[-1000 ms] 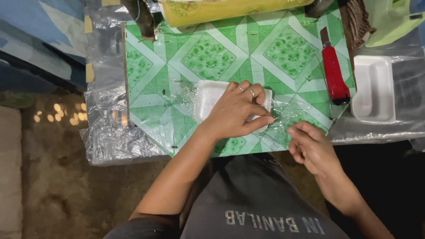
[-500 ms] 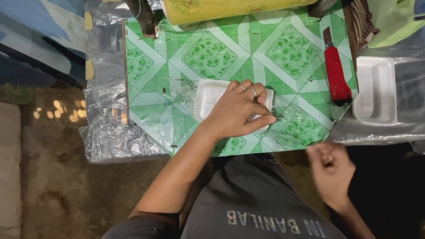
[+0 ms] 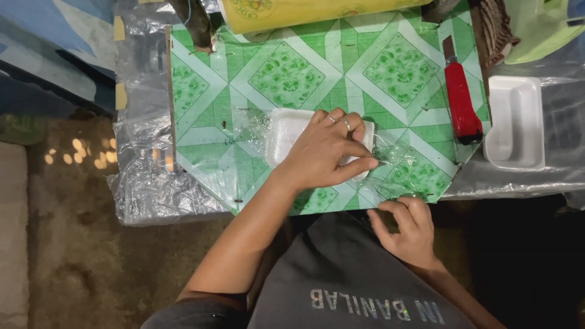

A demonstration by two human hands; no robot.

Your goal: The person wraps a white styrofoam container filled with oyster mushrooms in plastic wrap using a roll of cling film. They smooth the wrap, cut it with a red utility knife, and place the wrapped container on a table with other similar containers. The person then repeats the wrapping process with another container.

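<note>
Seen from above: left hand [image 3: 326,152] pressed flat, fingers spread, on a white foam tray [image 3: 286,131] lying under clear plastic wrap [image 3: 396,159] in the middle of a tabletop [image 3: 207,97] covered in green-and-white patterned sheet. 2 rings visible on that hand. No closed grip there, only palm and fingers pinning tray and film down.

Changed over the last second: right hand [image 3: 409,230] pulled away from the tabletop edge toward the body half a second ago, now back at the near edge, fingertips curled at the loose margin of the wrap. Whether thumb and fingers are pinched on the film cannot be told; the film is too clear there. Left hand and tray unmoved throughout. Judged from this, wrapping of the tray in progress, near side of the film not yet folded over.

Around it: red utility knife [image 3: 460,100] to the right, lying lengthwise, apart from the tray. 2nd empty white foam tray [image 3: 517,122] further right on crumpled plastic sheeting. Yellow roll [image 3: 317,11] along the far edge.
</note>
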